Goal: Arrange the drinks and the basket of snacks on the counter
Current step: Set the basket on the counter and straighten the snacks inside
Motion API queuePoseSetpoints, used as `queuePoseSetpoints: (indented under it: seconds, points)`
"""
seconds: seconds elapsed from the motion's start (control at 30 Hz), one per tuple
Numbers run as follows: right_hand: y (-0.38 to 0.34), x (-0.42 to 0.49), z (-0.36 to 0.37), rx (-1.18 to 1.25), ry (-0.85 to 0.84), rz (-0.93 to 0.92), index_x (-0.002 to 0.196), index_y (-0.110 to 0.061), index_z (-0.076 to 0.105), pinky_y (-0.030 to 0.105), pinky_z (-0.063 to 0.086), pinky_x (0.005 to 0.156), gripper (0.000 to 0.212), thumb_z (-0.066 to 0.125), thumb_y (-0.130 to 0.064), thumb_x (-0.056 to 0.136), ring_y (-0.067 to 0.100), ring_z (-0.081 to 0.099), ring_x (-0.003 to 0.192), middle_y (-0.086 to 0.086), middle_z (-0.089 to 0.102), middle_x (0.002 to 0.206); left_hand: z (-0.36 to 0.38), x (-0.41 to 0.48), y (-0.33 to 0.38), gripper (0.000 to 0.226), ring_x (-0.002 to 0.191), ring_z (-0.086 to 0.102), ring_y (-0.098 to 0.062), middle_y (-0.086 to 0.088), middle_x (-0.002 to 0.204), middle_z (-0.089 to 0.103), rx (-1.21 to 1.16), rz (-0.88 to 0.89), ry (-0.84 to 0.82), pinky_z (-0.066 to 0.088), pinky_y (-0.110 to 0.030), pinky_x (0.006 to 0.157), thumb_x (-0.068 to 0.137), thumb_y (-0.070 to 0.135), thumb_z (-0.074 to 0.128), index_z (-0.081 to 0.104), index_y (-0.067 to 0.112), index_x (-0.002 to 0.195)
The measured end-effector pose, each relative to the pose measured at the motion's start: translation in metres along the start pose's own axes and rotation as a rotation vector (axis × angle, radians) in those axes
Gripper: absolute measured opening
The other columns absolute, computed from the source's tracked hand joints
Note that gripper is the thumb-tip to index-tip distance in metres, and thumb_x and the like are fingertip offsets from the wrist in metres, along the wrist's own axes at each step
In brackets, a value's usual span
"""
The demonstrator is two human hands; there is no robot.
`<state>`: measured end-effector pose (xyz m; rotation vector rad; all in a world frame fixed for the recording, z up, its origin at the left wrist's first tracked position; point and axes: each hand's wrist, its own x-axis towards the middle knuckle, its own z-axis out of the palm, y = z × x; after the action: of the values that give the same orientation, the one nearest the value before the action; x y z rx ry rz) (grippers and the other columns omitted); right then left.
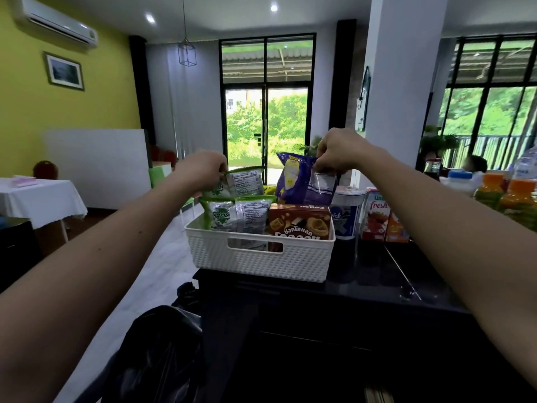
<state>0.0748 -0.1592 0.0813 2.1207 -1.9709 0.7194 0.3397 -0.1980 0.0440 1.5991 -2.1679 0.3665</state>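
Note:
A white plastic basket (261, 261) stands on the dark counter (377, 274), near its left end. Inside it are green snack bags, a purple snack bag and a brown biscuit box (299, 221). My left hand (203, 170) pinches the top of the rear green snack bag (244, 181). My right hand (340, 151) pinches the top edge of the purple snack bag (302, 181). A second green bag (235, 215) stands in front, untouched. Drinks stand to the right of the basket: a white-and-blue cup (347, 213), a red juice carton (376, 215) and orange juice bottles (514, 196).
A black bin bag (157, 356) sits low at the front left, below the counter's edge. More bottles (459, 181) crowd the counter's far right. A table with a white cloth (40, 199) stands at the left across open floor. A glass door lies ahead.

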Motion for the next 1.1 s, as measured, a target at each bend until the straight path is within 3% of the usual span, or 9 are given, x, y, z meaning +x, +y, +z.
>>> queuePoseSetpoints:
  seconds: [0.3, 0.5, 0.63, 0.73, 0.8, 0.87, 0.97, 1.03, 1.1]
  points:
    - [-0.014, -0.004, 0.007, -0.096, -0.099, -0.030, 0.082, -0.007, 0.074, 0.027, 0.053, 0.054, 0.016, 0.074, -0.023, 0.079, 0.020, 0.065, 0.066, 0.007, 0.070, 0.076, 0.007, 0.000, -0.006, 0.015, 0.085, 0.057, -0.020, -0.007, 0.104, 0.065, -0.067, 0.027, -0.082, 0.044, -0.029, 0.070, 0.092, 0.010, 0.056, 0.065, 0.013, 0.104]
    - [-0.022, -0.014, 0.010, -0.122, -0.543, -0.066, 0.071, -0.009, 0.061, 0.023, 0.045, 0.047, 0.017, 0.068, -0.019, 0.082, 0.017, 0.054, 0.059, 0.003, 0.057, 0.065, 0.007, -0.006, -0.004, 0.017, 0.081, 0.051, -0.015, 0.002, 0.092, 0.055, 0.019, 0.200, -0.272, 0.035, -0.024, 0.065, 0.093, 0.008, 0.052, 0.062, 0.016, 0.104]
    - [-0.017, -0.016, -0.009, 0.018, -0.478, -0.109, 0.063, -0.015, 0.054, 0.024, 0.036, 0.051, 0.024, 0.070, -0.016, 0.081, 0.014, 0.041, 0.058, -0.003, 0.050, 0.062, -0.004, 0.002, -0.017, 0.020, 0.077, 0.053, -0.015, 0.006, 0.079, 0.055, -0.028, 0.267, -0.257, 0.036, -0.023, 0.061, 0.090, 0.003, 0.054, 0.058, 0.021, 0.084]
    - [-0.021, -0.023, -0.001, 0.089, -0.530, -0.150, 0.071, -0.016, 0.054, 0.023, 0.041, 0.056, 0.019, 0.065, -0.013, 0.085, 0.013, 0.050, 0.066, -0.001, 0.056, 0.073, -0.008, 0.006, -0.017, 0.029, 0.083, 0.056, -0.019, 0.009, 0.080, 0.055, 0.008, 0.311, -0.348, 0.039, -0.025, 0.066, 0.090, 0.002, 0.053, 0.055, 0.028, 0.078]
    - [-0.021, -0.027, 0.016, 0.183, -0.644, -0.111, 0.084, -0.016, 0.053, 0.026, 0.051, 0.058, 0.010, 0.062, -0.014, 0.089, 0.018, 0.062, 0.078, 0.004, 0.062, 0.091, -0.004, 0.006, -0.009, 0.023, 0.093, 0.058, -0.021, 0.001, 0.098, 0.060, 0.009, 0.291, -0.505, 0.044, -0.026, 0.069, 0.093, 0.004, 0.050, 0.060, 0.023, 0.100]
    - [-0.018, -0.027, 0.026, 0.191, -0.613, -0.115, 0.089, -0.019, 0.054, 0.034, 0.058, 0.065, 0.010, 0.063, -0.019, 0.089, 0.025, 0.066, 0.088, 0.006, 0.063, 0.102, -0.006, 0.001, -0.002, 0.031, 0.103, 0.057, -0.024, -0.006, 0.120, 0.055, -0.199, 0.213, -0.603, 0.050, -0.029, 0.078, 0.097, 0.023, 0.048, 0.049, 0.022, 0.128]
    - [-0.012, -0.018, 0.016, 0.038, -0.406, -0.182, 0.077, -0.023, 0.054, 0.036, 0.054, 0.072, 0.017, 0.069, -0.018, 0.083, 0.025, 0.062, 0.088, 0.000, 0.061, 0.089, -0.016, -0.006, 0.005, 0.083, 0.115, 0.047, -0.023, -0.003, 0.134, 0.041, -0.483, 0.145, -0.683, 0.044, -0.036, 0.095, 0.071, 0.068, 0.055, 0.027, 0.036, 0.143]
    - [-0.009, -0.012, 0.007, 0.000, -0.296, -0.167, 0.072, -0.023, 0.054, 0.034, 0.050, 0.073, 0.021, 0.072, -0.017, 0.080, 0.022, 0.059, 0.085, 0.000, 0.060, 0.086, -0.014, -0.010, 0.012, 0.095, 0.126, 0.044, -0.027, -0.008, 0.148, 0.032, -0.397, 0.192, -0.735, 0.045, -0.039, 0.098, 0.063, 0.065, 0.068, 0.022, 0.042, 0.144]
    - [-0.006, -0.008, 0.002, 0.009, -0.253, -0.148, 0.070, -0.023, 0.054, 0.033, 0.051, 0.072, 0.022, 0.073, -0.016, 0.078, 0.023, 0.060, 0.086, 0.004, 0.063, 0.091, -0.006, -0.012, 0.018, 0.081, 0.123, 0.050, -0.028, -0.012, 0.142, 0.042, -0.259, 0.250, -0.714, 0.052, -0.035, 0.089, 0.077, 0.035, 0.074, 0.027, 0.030, 0.143]
